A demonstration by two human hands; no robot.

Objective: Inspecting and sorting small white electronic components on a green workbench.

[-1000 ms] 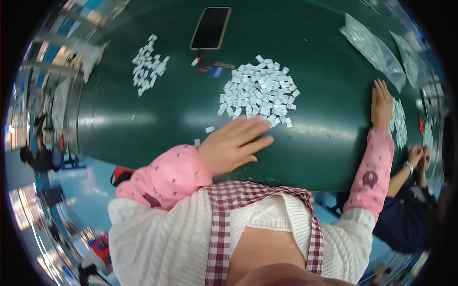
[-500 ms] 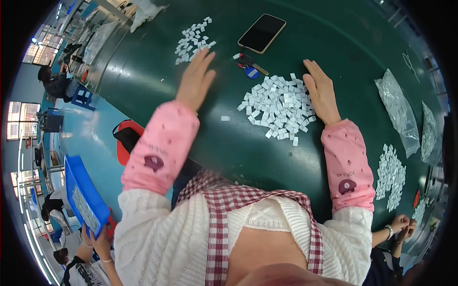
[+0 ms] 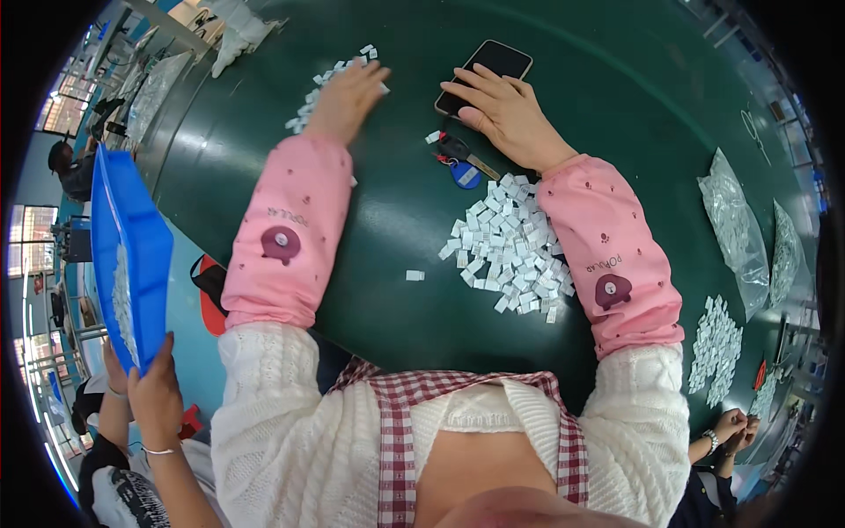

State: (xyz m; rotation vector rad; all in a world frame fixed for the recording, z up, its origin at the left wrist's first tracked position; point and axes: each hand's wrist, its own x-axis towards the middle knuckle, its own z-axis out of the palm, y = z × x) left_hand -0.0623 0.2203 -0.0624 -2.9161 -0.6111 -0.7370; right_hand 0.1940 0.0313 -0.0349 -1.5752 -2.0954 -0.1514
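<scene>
My right hand (image 3: 504, 114) lies over a dark smartphone (image 3: 503, 58), its fingers spread across the screen and the thumb at the near edge. At the far left, my left hand (image 3: 349, 92) is stretched over a small scattered pile of white pieces (image 3: 305, 110), hiding part of it; its fingertips are slightly blurred. A larger heap of small white plastic pieces (image 3: 509, 251) lies in front of me, beside my right sleeve. One loose white piece (image 3: 415, 275) sits left of that heap. A key (image 3: 480, 165) with a blue round tag (image 3: 466, 175) rests between phone and heap.
The green table (image 3: 396, 326) also bears clear plastic bags (image 3: 738, 233) and another white heap (image 3: 716, 350) at the right. A person's hands (image 3: 733, 431) work at the lower right. At the left, another person holds a blue tray (image 3: 145, 255) of white pieces beside the table.
My right hand has moved from the heap's right side forward and left onto the phone. My left hand has shifted slightly farther forward over the small pile. The blue tray has been raised and tilted.
</scene>
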